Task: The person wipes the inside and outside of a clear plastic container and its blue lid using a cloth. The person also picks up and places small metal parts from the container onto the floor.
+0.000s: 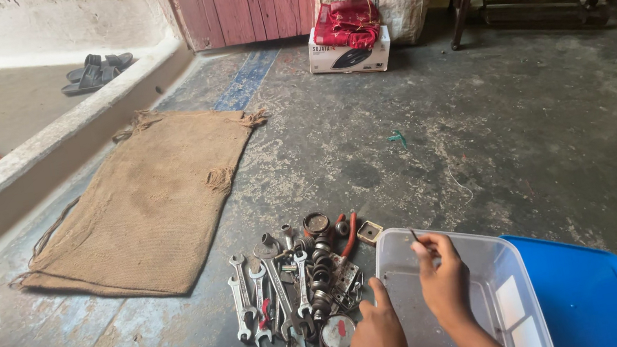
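My left hand (377, 338) rests on the near left rim of a clear plastic box (497, 267), fingers curled over the edge. My right hand (443, 280) hovers over the box's inside and pinches a thin dark metal pin (415, 236) between thumb and fingers. Just left of the box lies a pile of wrenches and spanners (269, 297) with bearings, nuts and small metal parts (326, 266) on the concrete floor.
A blue lid (588, 294) lies to the right of the box. A burlap sack (144, 204) is spread on the floor to the left. A cardboard box with a red bag (349, 39) stands by the wooden door, and sandals (94, 71) lie on the raised ledge.
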